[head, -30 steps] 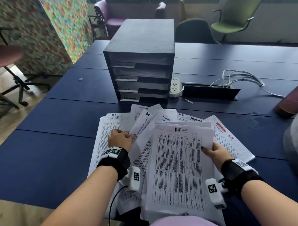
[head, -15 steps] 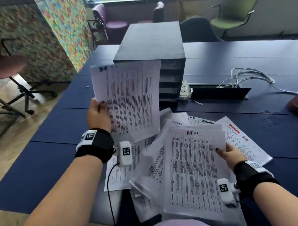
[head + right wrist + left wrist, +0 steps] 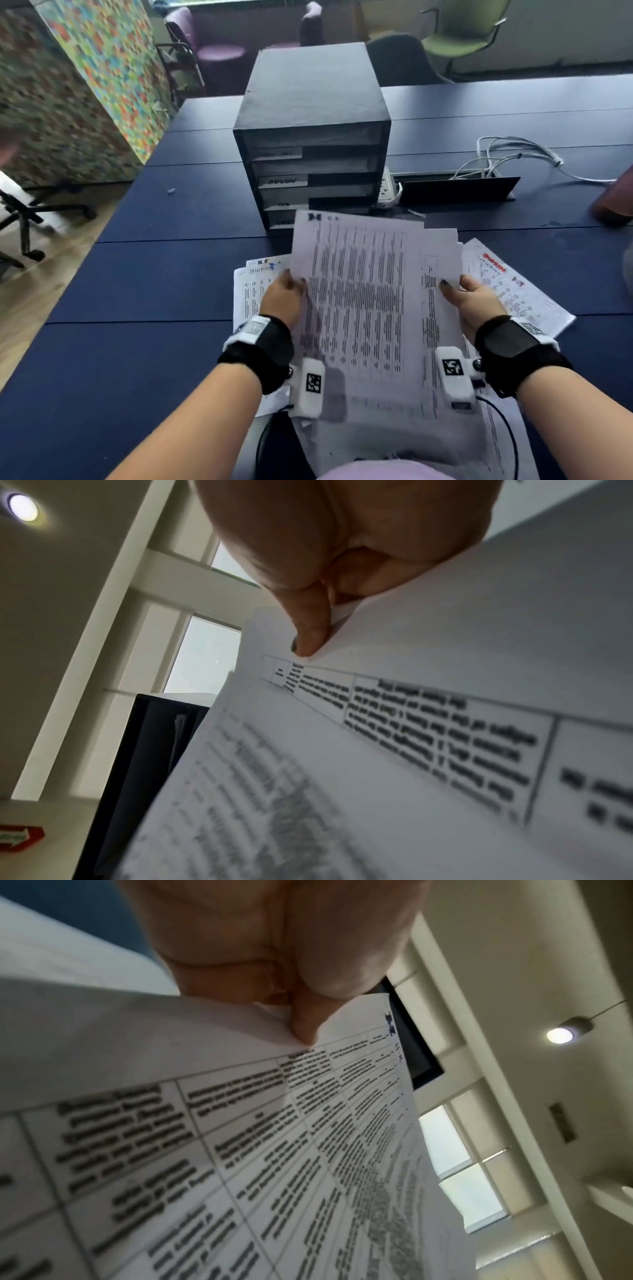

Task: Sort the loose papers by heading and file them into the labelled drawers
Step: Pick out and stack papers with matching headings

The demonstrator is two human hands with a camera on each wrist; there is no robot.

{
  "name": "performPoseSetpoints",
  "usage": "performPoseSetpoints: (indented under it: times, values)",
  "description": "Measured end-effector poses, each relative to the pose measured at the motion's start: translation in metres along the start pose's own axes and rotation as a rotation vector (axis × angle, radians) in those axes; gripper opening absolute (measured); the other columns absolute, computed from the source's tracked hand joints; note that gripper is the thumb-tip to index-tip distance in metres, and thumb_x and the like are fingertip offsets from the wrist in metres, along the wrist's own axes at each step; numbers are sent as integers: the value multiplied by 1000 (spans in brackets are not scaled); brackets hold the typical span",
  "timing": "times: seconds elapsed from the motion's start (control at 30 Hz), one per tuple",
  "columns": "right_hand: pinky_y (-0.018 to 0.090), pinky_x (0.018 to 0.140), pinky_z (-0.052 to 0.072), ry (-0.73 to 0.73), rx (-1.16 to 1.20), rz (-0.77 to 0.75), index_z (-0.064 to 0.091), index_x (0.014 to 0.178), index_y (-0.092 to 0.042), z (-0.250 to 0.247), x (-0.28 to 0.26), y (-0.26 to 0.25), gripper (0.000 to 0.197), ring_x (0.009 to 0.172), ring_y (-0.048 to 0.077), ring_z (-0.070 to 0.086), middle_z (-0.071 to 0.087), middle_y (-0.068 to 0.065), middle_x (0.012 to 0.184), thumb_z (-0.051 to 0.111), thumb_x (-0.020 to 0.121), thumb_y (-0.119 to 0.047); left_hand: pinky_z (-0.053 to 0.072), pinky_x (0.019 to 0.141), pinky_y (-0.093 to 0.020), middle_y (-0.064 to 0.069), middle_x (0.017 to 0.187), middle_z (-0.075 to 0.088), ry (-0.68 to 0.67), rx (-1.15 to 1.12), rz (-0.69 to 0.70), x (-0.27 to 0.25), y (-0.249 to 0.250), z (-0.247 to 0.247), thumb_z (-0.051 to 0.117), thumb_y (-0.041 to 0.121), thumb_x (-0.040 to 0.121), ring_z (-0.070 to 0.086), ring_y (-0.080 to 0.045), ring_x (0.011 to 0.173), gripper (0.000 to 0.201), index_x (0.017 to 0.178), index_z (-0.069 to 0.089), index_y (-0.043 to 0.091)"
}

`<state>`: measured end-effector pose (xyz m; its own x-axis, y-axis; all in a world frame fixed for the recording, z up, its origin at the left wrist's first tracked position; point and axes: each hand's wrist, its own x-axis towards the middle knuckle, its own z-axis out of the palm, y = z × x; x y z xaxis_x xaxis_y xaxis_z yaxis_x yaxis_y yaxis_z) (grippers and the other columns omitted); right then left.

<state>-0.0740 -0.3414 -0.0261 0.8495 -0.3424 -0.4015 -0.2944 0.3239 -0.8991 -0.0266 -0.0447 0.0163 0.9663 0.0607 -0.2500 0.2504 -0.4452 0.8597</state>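
Note:
A printed sheet [image 3: 356, 301] covered in table text sits on top of a small stack of papers [image 3: 435, 308], lifted off the table in front of me. My left hand [image 3: 286, 298] pinches the sheet's left edge, thumb on top, as the left wrist view shows: left hand [image 3: 301, 1026], sheet [image 3: 308, 1123]. My right hand [image 3: 471, 299] pinches the stack's right edge; the right wrist view shows the right hand [image 3: 308, 639] with its thumb on the stack [image 3: 445, 696]. More loose papers [image 3: 507, 284] lie spread on the blue table [image 3: 154, 291]. The black drawer unit [image 3: 313, 137] stands just behind, its labels blurred.
A white power strip [image 3: 387, 186] and an open black cable hatch [image 3: 455, 190] with white cables [image 3: 513, 154] lie right of the drawers. Office chairs stand beyond the table's far edge, and a colourful partition [image 3: 102, 68] is at the left.
My left hand has brought its raised sheet down and to the right, onto the stack in my right hand. The right hand has lifted its papers slightly off the table.

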Motion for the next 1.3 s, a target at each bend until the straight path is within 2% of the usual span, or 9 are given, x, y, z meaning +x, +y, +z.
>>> performPoseSetpoints:
  times: [0.13, 0.2, 0.3, 0.37, 0.43, 0.53, 0.83, 1.03, 1.3]
  values:
    - [34, 61, 58, -18, 97, 28, 59, 107, -5, 16, -6, 9, 59, 61, 15, 69, 73, 2, 73, 84, 61, -32, 47, 78, -34, -5, 101, 63, -130, 27, -99, -10, -19, 15, 46, 20, 94, 60, -26, 87, 16, 111, 47, 20]
    - [25, 60, 56, 77, -30, 36, 56, 115, -3, 21, -7, 12, 37, 61, 7, 67, 70, 0, 77, 60, 88, -28, 47, 78, -31, -3, 105, 62, -146, 25, -126, -9, -22, 17, 44, 20, 95, 61, -26, 87, 31, 125, 35, 24]
    - [34, 87, 47, 224, -321, 70, 50, 128, -2, 26, -17, 10, 58, 103, 25, 62, 61, 14, 111, 39, 94, -49, 48, 84, -31, -9, 116, 63, -213, 177, -89, -5, -28, 21, 41, 17, 96, 61, -29, 98, 35, 130, 37, 21]
    - [34, 93, 48, 106, -539, 30, 49, 129, -13, 28, -25, 13, 69, 107, 29, 59, 60, 12, 119, 44, 84, -65, 46, 91, -31, -11, 119, 61, -282, 267, -79, -3, -33, 22, 42, 15, 95, 58, -29, 103, 33, 128, 44, 18]
    - [24, 79, 52, -6, -731, 30, 50, 124, -14, 27, -32, 17, 54, 90, 21, 62, 62, 5, 110, 67, 80, -41, 46, 94, -31, -8, 120, 60, -312, 274, -78, -2, -37, 21, 46, 14, 94, 57, -27, 105, 33, 126, 52, 19]
    - [36, 86, 50, -13, -770, 90, 54, 119, -11, 16, -27, 25, 42, 93, 26, 62, 65, 10, 108, 67, 80, -4, 42, 99, -31, -6, 123, 50, -109, 399, -59, 8, -45, 11, 53, 15, 91, 49, -28, 115, 27, 110, 67, 29]
    - [51, 87, 52, 183, -639, 194, 69, 102, -11, -41, 4, 32, 32, 88, 34, 66, 70, 13, 95, 74, 71, -8, 33, 106, -43, -14, 135, 46, 301, 295, -396, 38, -76, -50, 64, 29, 81, 40, -34, 126, 54, 130, 45, 18]
    - [52, 90, 49, 155, -610, 233, 67, 86, -18, -37, 5, 32, 19, 90, 36, 65, 69, 15, 96, 71, 74, -4, 39, 77, -29, -11, 108, 66, 292, 35, -221, 43, -68, -45, 43, 20, 96, 57, -31, 101, 26, 106, 65, 10]
    - [54, 89, 50, 155, -635, 228, 66, 78, -27, -44, 8, 37, 21, 89, 34, 66, 71, 8, 93, 74, 73, -8, 39, 53, -25, -2, 74, 60, 156, -55, -144, 35, -61, -19, 51, 9, 91, 45, -16, 55, 17, 88, 65, 17]
